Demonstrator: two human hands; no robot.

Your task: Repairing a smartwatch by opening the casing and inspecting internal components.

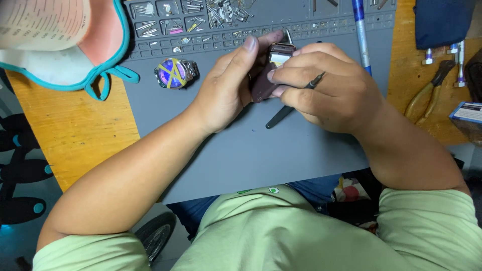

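I see my left hand (226,93) cupping a watch with a brown strap (266,80) above the middle of the grey work mat (251,150), thumb and fingers pressed together around its case, which sits at about 1 o'clock from the palm. The strap's long axis runs from 1 o'clock down to 7 o'clock. My right hand (326,93) closes in from 3 o'clock, pinching a thin black tool (293,103) whose shaft slants from 2 toward 8 o'clock, its working end hidden behind the fingers at the case. A second watch (175,74) lies apart at 9 o'clock.
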